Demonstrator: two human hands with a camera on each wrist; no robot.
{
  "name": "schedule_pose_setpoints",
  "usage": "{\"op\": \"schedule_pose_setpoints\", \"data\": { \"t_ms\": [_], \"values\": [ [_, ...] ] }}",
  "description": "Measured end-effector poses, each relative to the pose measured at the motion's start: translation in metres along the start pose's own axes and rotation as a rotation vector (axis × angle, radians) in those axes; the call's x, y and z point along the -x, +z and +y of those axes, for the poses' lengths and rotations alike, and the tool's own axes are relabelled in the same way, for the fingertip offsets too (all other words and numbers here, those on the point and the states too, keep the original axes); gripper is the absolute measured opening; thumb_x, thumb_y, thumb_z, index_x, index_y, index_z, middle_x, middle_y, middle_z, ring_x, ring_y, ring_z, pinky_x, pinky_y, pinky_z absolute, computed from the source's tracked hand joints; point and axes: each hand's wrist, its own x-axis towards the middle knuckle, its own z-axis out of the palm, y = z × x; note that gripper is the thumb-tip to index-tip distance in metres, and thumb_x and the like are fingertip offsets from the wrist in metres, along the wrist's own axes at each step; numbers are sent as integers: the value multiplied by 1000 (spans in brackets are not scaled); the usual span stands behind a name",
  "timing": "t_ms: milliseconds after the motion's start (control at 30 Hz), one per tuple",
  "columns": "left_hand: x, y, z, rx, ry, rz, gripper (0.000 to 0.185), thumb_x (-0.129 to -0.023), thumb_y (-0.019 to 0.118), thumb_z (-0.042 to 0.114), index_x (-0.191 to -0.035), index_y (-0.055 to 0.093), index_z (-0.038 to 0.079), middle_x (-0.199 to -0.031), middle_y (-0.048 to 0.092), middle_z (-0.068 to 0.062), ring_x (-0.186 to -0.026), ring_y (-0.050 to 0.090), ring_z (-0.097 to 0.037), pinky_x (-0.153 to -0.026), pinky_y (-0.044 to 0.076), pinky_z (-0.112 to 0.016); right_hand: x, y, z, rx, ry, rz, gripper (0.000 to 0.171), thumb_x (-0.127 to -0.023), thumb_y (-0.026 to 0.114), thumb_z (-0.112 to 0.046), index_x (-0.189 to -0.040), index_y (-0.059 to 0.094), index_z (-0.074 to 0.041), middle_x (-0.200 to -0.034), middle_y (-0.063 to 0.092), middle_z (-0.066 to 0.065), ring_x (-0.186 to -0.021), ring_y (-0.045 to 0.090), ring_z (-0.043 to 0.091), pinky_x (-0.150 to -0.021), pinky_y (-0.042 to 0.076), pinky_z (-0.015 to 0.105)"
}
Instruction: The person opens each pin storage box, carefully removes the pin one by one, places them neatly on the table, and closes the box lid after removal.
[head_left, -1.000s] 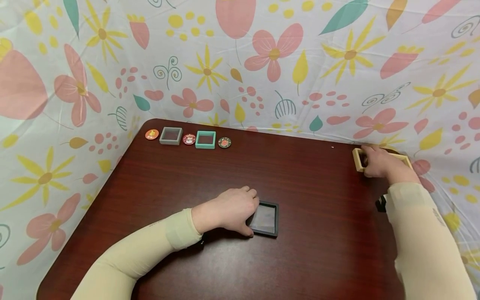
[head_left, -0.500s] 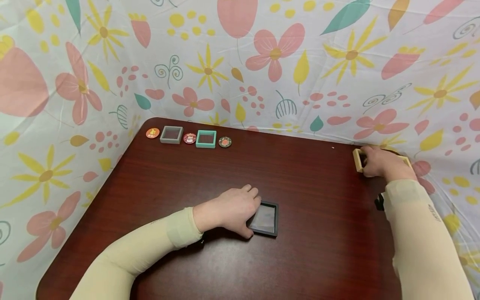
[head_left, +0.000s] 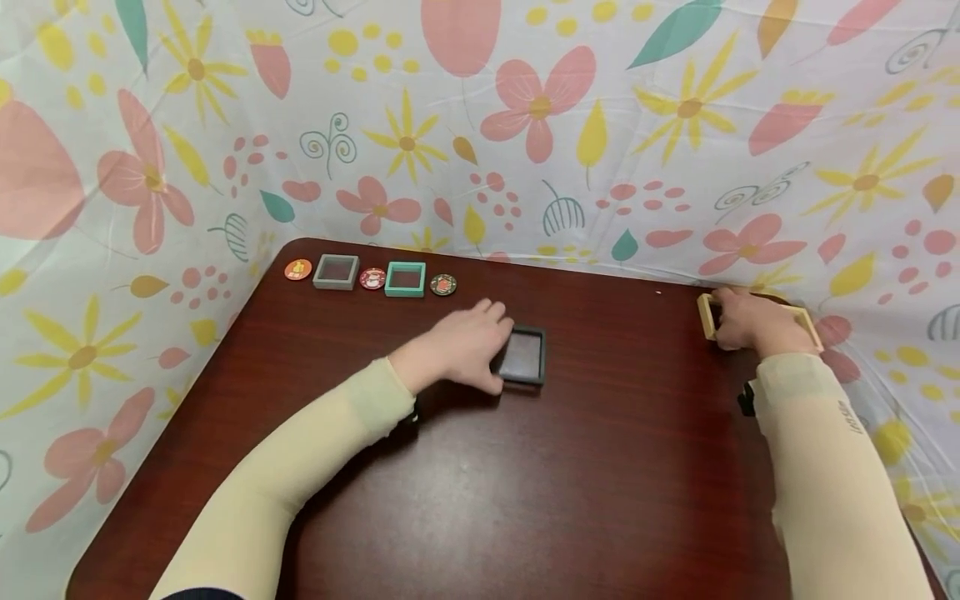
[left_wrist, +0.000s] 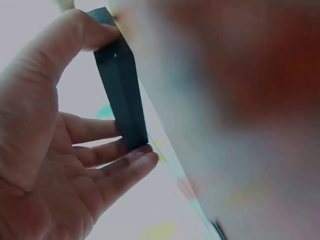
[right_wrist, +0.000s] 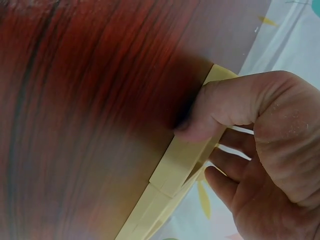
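Note:
My left hand (head_left: pixel 468 346) grips the left side of a black square frame (head_left: pixel 543 358) with a clear pane, near the middle of the table. In the left wrist view, the thumb and fingers pinch opposite ends of the black frame (left_wrist: pixel 120 90). Whether it touches the table is hard to tell. At the back right corner, my right hand (head_left: pixel 753 321) holds a pale yellow frame (head_left: pixel 707 317). A second yellow frame (head_left: pixel 807 325) adjoins it, partly hidden by the hand. The right wrist view shows the thumb on the near side of the yellow frame (right_wrist: pixel 172 162).
Along the back left edge lie an orange round badge (head_left: pixel 297 269), a grey frame (head_left: pixel 335 284), a red round badge (head_left: pixel 372 278), a teal frame (head_left: pixel 405 292) and a dark green round badge (head_left: pixel 443 285). A flower-print cloth (head_left: pixel 540 200) surrounds the table (head_left: pixel 585 483).
My left hand has moved the black frame toward the back of the table. My right hand stays at the yellow frames. The view has shifted slightly.

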Motion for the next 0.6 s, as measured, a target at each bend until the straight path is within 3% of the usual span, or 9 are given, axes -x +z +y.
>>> {"op": "schedule_pose_setpoints", "data": {
  "t_ms": [133, 367, 467, 600],
  "values": [
    [-19, -4, -36, 51, -72, -8, 86, -81, 85, 53, -145, 62, 1, -133, 55, -13, -122, 50, -30, -93, 56, -44, -4, 4, -1, 32, 6, -4, 77, -84, 72, -11, -151, 42, 13, -143, 46, 41, -111, 57, 56, -95, 48, 75],
    [-37, -9, -87, 181, -217, -31, 94, -89, 85, 47, -162, 50, -1, -164, 43, -23, -156, 37, -39, -116, 48, -51, -11, 8, -5, 57, 6, -1, 72, -85, 72, -12, -147, 44, 12, -145, 47, 40, -115, 57, 57, -96, 47, 77],
    [-43, -9, -101, 213, -232, -31, 95, -89, 86, 45, -163, 49, -1, -163, 42, -23, -154, 37, -39, -119, 44, -50, -11, 8, -6, 48, 17, 0, 64, -86, 71, -10, -142, 47, 10, -142, 49, 38, -113, 57, 57, -95, 48, 77],
    [-48, -4, -111, 213, -225, -24, 89, -87, 86, 42, -160, 54, 0, -151, 47, -17, -140, 43, -34, -115, 46, -46, -10, 6, -8, 39, 24, -6, 63, -87, 71, -10, -142, 46, 9, -141, 50, 38, -113, 56, 58, -97, 47, 77]
  ]
}}
